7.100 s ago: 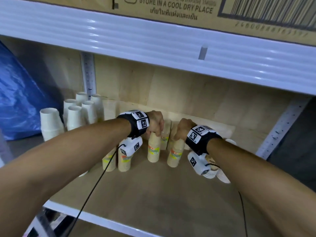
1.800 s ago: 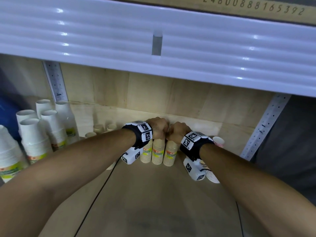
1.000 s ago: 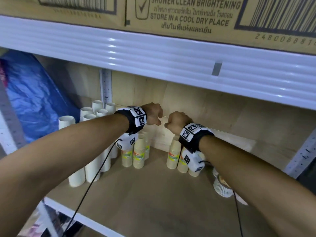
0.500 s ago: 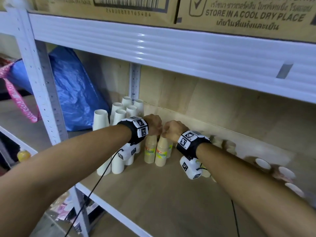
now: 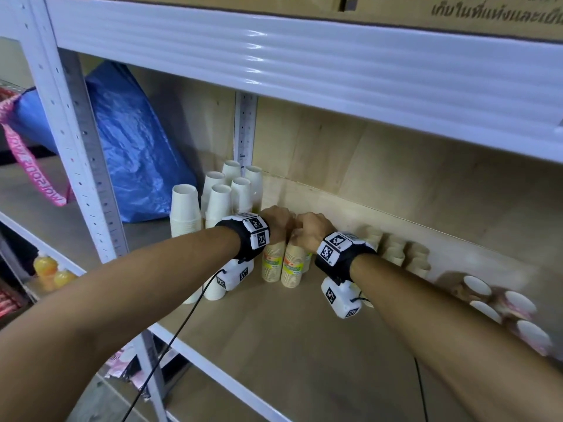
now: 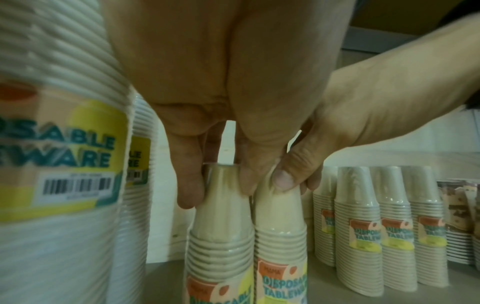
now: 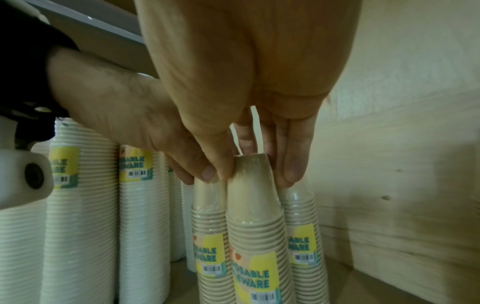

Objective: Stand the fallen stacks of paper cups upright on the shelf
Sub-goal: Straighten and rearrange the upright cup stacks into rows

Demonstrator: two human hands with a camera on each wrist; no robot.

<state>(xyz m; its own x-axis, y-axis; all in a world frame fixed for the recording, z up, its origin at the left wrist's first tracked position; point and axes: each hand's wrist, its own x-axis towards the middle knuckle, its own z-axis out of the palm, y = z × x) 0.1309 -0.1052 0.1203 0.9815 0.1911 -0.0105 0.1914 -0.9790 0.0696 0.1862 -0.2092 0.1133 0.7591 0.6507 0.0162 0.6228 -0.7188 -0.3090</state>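
Two upright tan paper-cup stacks (image 5: 274, 263) (image 5: 292, 268) with yellow labels stand side by side on the wooden shelf (image 5: 289, 345). My left hand (image 5: 278, 222) pinches the top of the left stack (image 6: 221, 216), as the left wrist view (image 6: 218, 185) shows. My right hand (image 5: 310, 231) pinches the top of the stack next to it (image 7: 252, 205), fingers either side (image 7: 255, 170). The two hands touch each other. Far right, patterned stacks (image 5: 502, 303) lie on their sides, mouths toward me, blurred.
Tall white cup stacks (image 5: 185, 208) stand just left of my hands, close to the left wrist. More upright tan stacks (image 5: 396, 248) line the back wall on the right. A blue bag (image 5: 134, 141) fills the neighbouring bay. The upper shelf's white beam (image 5: 304, 56) hangs overhead.
A second ago my hands were apart and higher. Now they sit side by side on the tops of two tan stacks beside the white ones. The head view has swung left.
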